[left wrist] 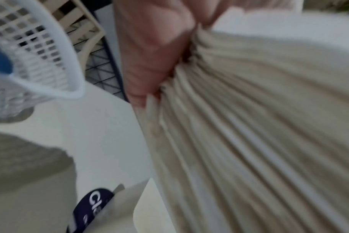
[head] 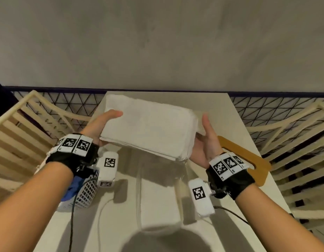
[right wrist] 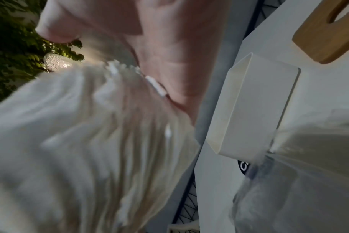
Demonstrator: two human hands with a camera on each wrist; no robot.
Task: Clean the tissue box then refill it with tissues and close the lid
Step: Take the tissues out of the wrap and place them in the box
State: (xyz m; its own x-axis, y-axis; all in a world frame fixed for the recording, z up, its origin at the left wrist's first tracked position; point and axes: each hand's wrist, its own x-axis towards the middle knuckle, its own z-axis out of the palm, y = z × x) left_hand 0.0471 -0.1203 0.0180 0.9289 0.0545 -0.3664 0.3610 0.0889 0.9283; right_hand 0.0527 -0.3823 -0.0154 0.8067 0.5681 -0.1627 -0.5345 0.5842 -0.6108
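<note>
While hands grip tissues (head: 148, 124), basket (head: 86, 190) holds cloth (head: 71, 190)

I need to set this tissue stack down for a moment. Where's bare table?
Bare white table shows at the far right corner, beyond the slotted wooden lid, and in a strip between the white mesh basket and the clear plastic wrapper. The middle is crowded: the open white box sits beside wrapper and lid, near the white tissue stack.

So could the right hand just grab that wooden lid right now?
Probably not yet. The wooden lid lies uncovered on the table just beside the right hand, but that hand and the left hand together hold the tissue stack.
</note>
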